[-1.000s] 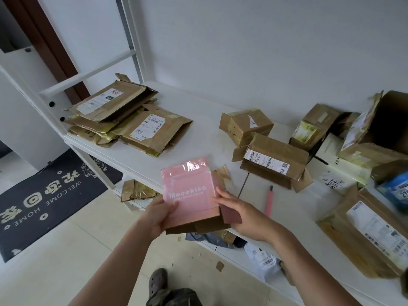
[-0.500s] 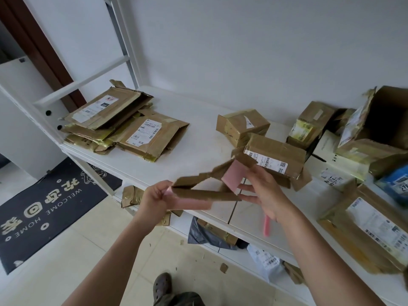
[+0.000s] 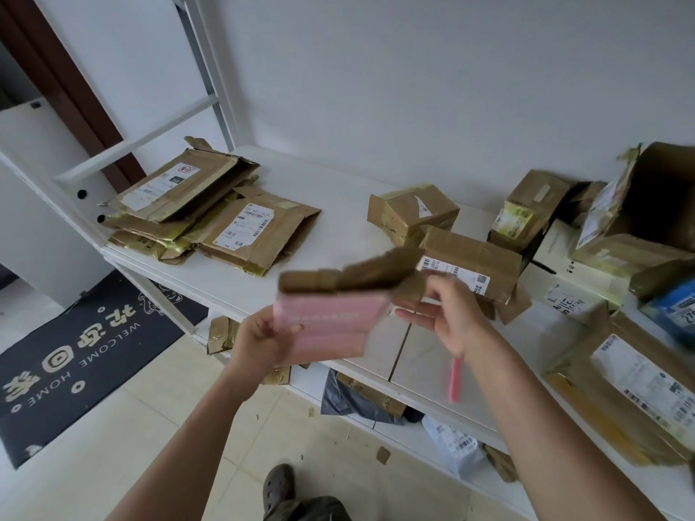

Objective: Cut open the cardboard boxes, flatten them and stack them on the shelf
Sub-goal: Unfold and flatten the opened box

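Gripping a pink box (image 3: 323,325) at its left edge, the left hand (image 3: 263,342) holds it up at the centre of the frame, above the front edge of the white shelf (image 3: 338,204). The box is blurred; its brown cardboard flaps (image 3: 349,278) stand open along the top, and what lies inside cannot be made out. The right hand (image 3: 445,317) is at the box's right end, fingers loosely spread, the upper ones touching a brown flap; whether it truly grips the flap cannot be told.

In the upper left of the frame, a stack of flattened cardboard boxes (image 3: 210,216) with shipping labels lies on the shelf near the frame's upright post. Right of centre, two small taped boxes stand closed: one squarish (image 3: 411,212) and, just in front of it, a longer one with a barcode label (image 3: 470,265). Further right, another taped box (image 3: 530,212) leans on its edge, and at the right edge of the frame a large open carton (image 3: 650,204) shows a dark interior in which no contents can be seen. A flat labelled package (image 3: 635,385) lies at the lower right, with a blue parcel (image 3: 673,314) just above it.

A pink utility knife (image 3: 455,379) lies on the shelf below the right hand. On the lower shelf, under the top board, sit a grey mailer bag (image 3: 346,400) and a white mailer bag (image 3: 455,445). A dark doormat (image 3: 71,355) covers the floor at the lower left, and a shoe (image 3: 278,486) shows at the bottom centre.
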Available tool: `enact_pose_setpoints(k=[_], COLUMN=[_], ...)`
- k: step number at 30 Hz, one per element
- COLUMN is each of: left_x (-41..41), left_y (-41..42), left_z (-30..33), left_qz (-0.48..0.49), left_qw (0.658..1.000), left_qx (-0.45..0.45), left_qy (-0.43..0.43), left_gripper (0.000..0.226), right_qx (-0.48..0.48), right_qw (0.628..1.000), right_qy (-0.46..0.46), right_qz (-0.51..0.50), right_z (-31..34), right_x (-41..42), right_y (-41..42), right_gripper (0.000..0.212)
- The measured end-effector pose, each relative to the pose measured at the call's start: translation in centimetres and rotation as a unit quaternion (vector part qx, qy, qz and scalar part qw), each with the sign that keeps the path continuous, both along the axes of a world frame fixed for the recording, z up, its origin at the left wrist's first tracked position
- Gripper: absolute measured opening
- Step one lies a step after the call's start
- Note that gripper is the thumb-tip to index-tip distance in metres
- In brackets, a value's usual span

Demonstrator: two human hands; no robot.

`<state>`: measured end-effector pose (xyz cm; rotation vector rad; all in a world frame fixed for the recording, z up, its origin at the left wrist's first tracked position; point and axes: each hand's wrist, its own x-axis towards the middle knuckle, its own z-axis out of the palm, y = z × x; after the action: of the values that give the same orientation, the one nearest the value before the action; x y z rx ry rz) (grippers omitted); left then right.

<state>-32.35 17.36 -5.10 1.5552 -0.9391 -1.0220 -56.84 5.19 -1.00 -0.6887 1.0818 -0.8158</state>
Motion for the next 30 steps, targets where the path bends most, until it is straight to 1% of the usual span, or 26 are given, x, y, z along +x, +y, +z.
enact_pose_setpoints(k=[1,2,3,4,5,7,8,9,12,13,14,16,17,18,22,24,26,27,28,29,30], left_x=[0.4,0.9,1.3,1.5,1.5,1.4,1.3,1.3,1.0,1.0,0.9,0.9,1.0,1.0,0.8,1.0,0.8,0.9,1.1,1.4,1.8], left_y=[0.0,-0.1,0.0,0.0,0.1,0.5,0.6,0.7,0.5,0.5,0.4,0.3,0.2,0.2,0.8,1.1,1.5,1.7,1.9,1.9,1.7], left_z=[-0.7,-1.6,-2.6,-3.6,-4.5,-5.9,-6.5,-7.0,-7.6,-7.7,-7.8,-8.0,-8.1,-8.0,-7.5,-7.3,-6.5,-6.0,-5.5,-5.1,-4.5], left_qz=[0.036,0.072,0.103,0.127,0.145,0.164,0.170,0.176,0.180,0.181,0.181,0.187,0.190,0.190,0.185,0.176,0.157,0.147,0.140,0.135,0.129], left_qw=[0.999,0.995,0.989,0.980,0.971,0.956,0.951,0.948,0.944,0.943,0.942,0.942,0.942,0.942,0.941,0.941,0.943,0.945,0.946,0.948,0.950], left_qx=[0.023,0.059,0.106,0.151,0.190,0.238,0.252,0.261,0.269,0.270,0.271,0.271,0.270,0.267,0.252,0.240,0.220,0.204,0.185,0.165,0.144], left_qy=[0.026,0.028,0.023,0.021,0.029,0.049,0.052,0.053,0.070,0.074,0.075,0.065,0.063,0.068,0.129,0.159,0.193,0.211,0.225,0.236,0.245], left_gripper=[0.015,0.007,0.006,0.009,0.012,0.017,0.019,0.020,0.020,0.020,0.021,0.023,0.022,0.021,0.007,0.008,0.015,0.019,0.020,0.021,0.021], right_qx=[-0.022,-0.066,-0.121,-0.174,-0.222,-0.287,-0.303,-0.312,-0.319,-0.321,-0.332,-0.375,-0.393,-0.405,-0.432,-0.444,-0.442,-0.437,-0.427,-0.413,-0.410], right_qw=[1.000,0.996,0.982,0.957,0.925,0.857,0.828,0.808,0.770,0.747,0.710,0.619,0.589,0.574,0.557,0.555,0.555,0.565,0.585,0.613,0.644], right_qy=[0.000,0.051,0.132,0.210,0.269,0.343,0.364,0.374,0.398,0.420,0.450,0.522,0.549,0.566,0.588,0.592,0.594,0.588,0.579,0.574,0.573], right_qz=[0.002,0.021,0.055,0.098,0.149,0.256,0.300,0.333,0.383,0.403,0.429,0.451,0.443,0.431,0.398,0.380,0.379,0.380,0.374,0.352,0.298], right_z=[0.1,0.1,0.0,-0.3,-0.8,-2.3,-3.2,-4.1,-6.6,-7.7,-8.8,-11.1,-12.2,-12.9,-14.5,-14.7,-14.3,-13.9,-13.1,-12.2,-11.1], right_x=[-0.2,-0.3,-0.2,0.1,0.6,2.1,3.1,4.2,7.5,8.2,8.8,9.2,9.2,9.1,9.2,9.2,8.7,8.7,8.9,9.1,9.5], right_y=[-0.2,-0.3,-0.2,-0.1,0.2,0.9,1.1,1.3,1.5,1.4,1.5,1.9,2.2,2.4,2.7,2.9,3.0,3.1,3.4,3.7,4.2], right_gripper=[0.030,0.032,0.032,0.035,0.040,0.050,0.052,0.052,0.051,0.052,0.053,0.056,0.058,0.058,0.059,0.060,0.060,0.060,0.061,0.064,0.066])
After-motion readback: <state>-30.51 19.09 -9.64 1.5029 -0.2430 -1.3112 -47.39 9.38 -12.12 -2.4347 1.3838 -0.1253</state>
